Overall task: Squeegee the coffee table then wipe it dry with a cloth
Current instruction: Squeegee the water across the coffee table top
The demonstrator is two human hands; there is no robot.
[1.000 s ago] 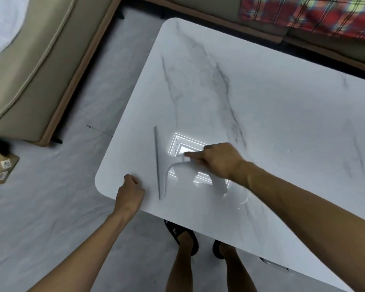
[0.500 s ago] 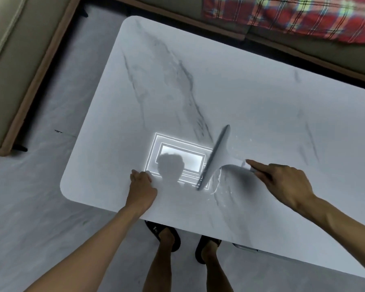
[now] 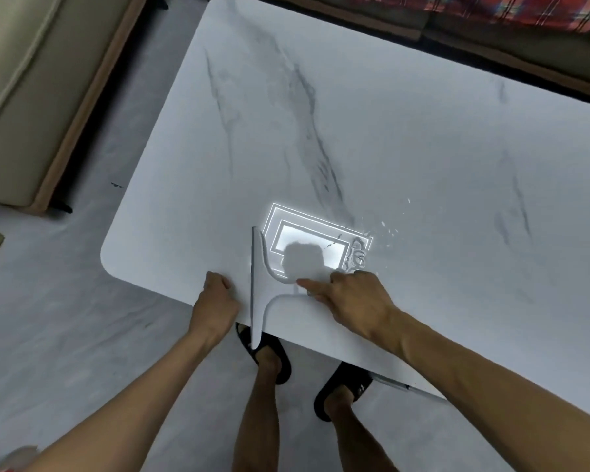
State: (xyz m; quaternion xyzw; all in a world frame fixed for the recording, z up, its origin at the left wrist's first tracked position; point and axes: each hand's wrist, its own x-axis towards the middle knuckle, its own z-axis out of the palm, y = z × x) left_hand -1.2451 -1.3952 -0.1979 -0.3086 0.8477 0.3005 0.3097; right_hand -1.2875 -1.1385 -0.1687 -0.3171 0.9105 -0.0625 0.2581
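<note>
The right hand (image 3: 355, 301) had its fingers closed round the squeegee (image 3: 257, 294), whose blade overhung the near edge of the tabletop (image 3: 423, 165) beside the left hand (image 3: 215, 301), fingers curled, hold unclear. Water (image 3: 385, 230) driven past that edge could drip onto the floor (image 3: 82, 335).

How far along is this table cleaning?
The left end of the table looks dry. The right hand holds the squeegee, blade overhanging the near edge; the left hand rests beside it. Droplets remain further right. No cloth in view, so wiping is left.
</note>
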